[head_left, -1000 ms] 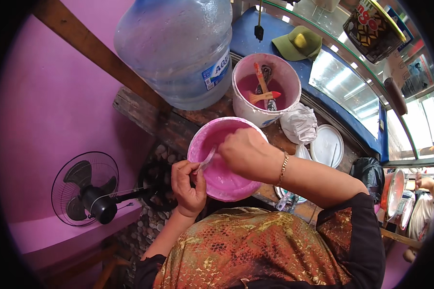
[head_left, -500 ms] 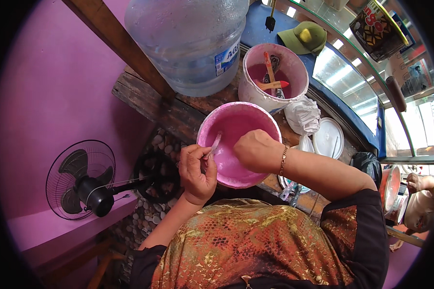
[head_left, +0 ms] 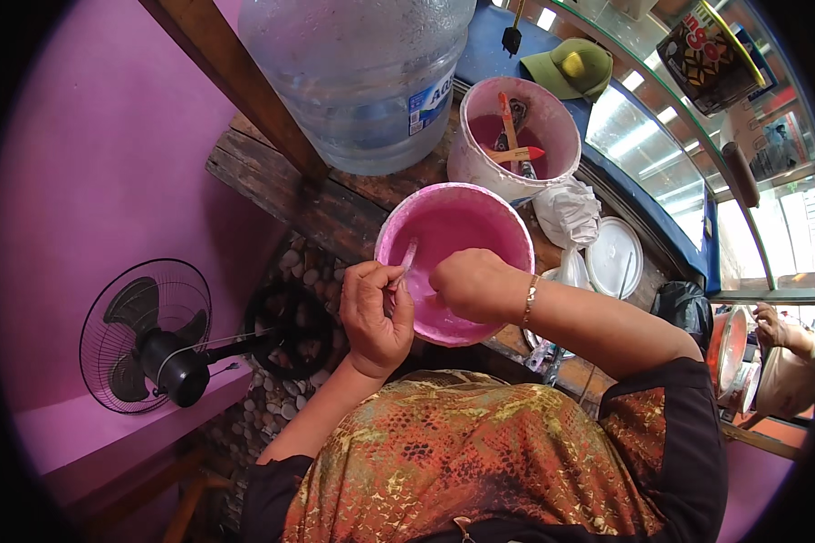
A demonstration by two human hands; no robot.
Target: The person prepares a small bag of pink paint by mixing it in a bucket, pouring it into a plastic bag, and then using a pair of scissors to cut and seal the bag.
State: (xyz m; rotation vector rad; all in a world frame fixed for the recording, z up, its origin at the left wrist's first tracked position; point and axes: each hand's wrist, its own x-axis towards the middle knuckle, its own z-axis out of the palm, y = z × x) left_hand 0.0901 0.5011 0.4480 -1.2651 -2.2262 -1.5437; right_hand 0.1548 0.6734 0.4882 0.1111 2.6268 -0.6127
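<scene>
A round bucket [head_left: 424,210], its inside coated pink, sits in front of me on the wooden table. My left hand [head_left: 373,317] is at the bucket's near left rim. Thumb and fingers pinch a slim, pale pinkish strip [head_left: 409,257], whose free end points up inside the bucket; its kind is unclear. Over the bucket's right side is my right hand [head_left: 476,284], closed into a fist with the knuckles up. Whatever it may grip is hidden beneath the fingers. Behind stands a white bucket [head_left: 466,163] holding pink liquid and paintbrushes [head_left: 516,155].
A big water jug [head_left: 362,100] stands at the back left. White crumpled plastic [head_left: 566,214] and a round white lid [head_left: 614,259] lie to the right, near a glass case [head_left: 652,145]. At left is a black fan [head_left: 145,335]. Another person's arm [head_left: 788,335] shows far right.
My right hand has shifted slightly left and down inside the bucket. My left hand keeps its pinch on the strip. The whole view has shifted a little.
</scene>
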